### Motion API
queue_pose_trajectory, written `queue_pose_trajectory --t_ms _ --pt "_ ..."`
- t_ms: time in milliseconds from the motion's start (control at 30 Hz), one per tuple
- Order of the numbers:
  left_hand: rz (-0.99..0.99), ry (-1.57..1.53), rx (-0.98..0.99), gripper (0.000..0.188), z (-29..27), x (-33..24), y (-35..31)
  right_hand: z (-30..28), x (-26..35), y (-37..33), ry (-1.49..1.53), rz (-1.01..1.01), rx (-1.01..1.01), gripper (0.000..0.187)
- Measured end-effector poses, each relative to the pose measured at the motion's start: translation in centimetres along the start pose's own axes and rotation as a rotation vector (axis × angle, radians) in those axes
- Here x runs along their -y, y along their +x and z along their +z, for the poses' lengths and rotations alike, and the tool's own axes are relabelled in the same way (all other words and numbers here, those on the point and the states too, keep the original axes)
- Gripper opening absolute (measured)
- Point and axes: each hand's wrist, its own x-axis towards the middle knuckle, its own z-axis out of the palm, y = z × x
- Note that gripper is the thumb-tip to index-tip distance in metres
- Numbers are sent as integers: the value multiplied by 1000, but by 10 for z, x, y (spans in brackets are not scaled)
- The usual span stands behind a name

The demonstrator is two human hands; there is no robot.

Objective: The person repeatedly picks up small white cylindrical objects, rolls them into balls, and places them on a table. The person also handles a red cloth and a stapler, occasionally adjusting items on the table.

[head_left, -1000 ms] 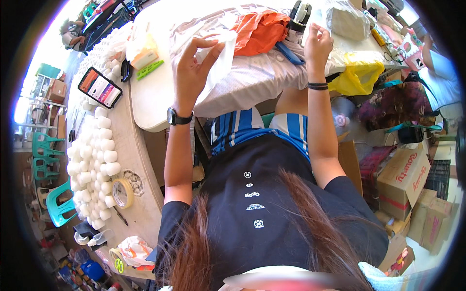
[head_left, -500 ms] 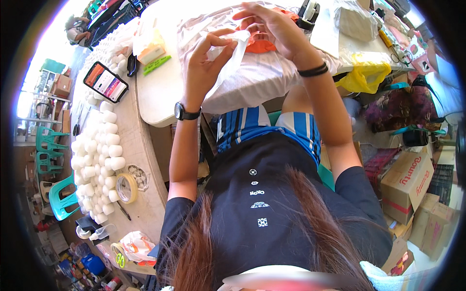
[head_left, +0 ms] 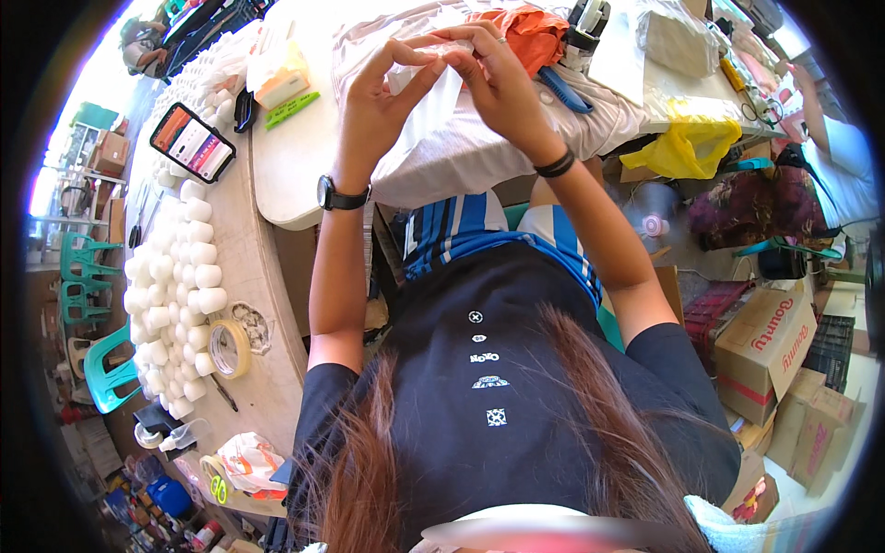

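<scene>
A thin, whitish see-through sheet, perhaps a plastic bag (head_left: 433,103), hangs between my hands over the table. My left hand (head_left: 383,88), below a wristwatch, pinches its upper edge. Fingertips of my right hand (head_left: 493,83) meet the left ones there and close on the same edge. Beneath lies a pale striped cloth (head_left: 516,138) spread over the table's near edge. Just beyond my right hand are a crumpled orange cloth (head_left: 527,39) and a blue curved object (head_left: 564,90) whose kind I cannot make out.
On the left table stand many white rounded pieces (head_left: 184,286), a phone (head_left: 193,143) and a tape roll (head_left: 230,349). A yellow bag (head_left: 693,143) hangs off the table at right. Cardboard boxes (head_left: 765,341) are stacked lower right. Another person (head_left: 830,157) is at far right.
My right hand has come left and down to meet my left hand and closed on the sheet's edge. The blue object and more of the orange cloth are now uncovered.
</scene>
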Motion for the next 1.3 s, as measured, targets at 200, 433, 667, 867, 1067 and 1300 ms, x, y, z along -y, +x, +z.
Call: queue_pose_trajectory --t_ms 200,433,667,867,1067,1300 --pt "-51 17 -12 13 -7 3 3 28 -4 -10 190 134 -104 31" --pt "-23 60 -150 29 4 8 5 15 -7 -14 351 258 72 53" --pt "-74 -15 -204 35 10 11 8 -42 -42 -45 -47 536 -575 41" --pt "-150 29 -212 33 13 2 3 -107 -125 -34 52 1225 -759 49" --pt "-91 79 -212 37 13 4 3 -101 -131 -14 79 944 -747 25" --pt "-78 78 -221 37 12 6 4 -74 -91 -66 -501 780 -500 30"
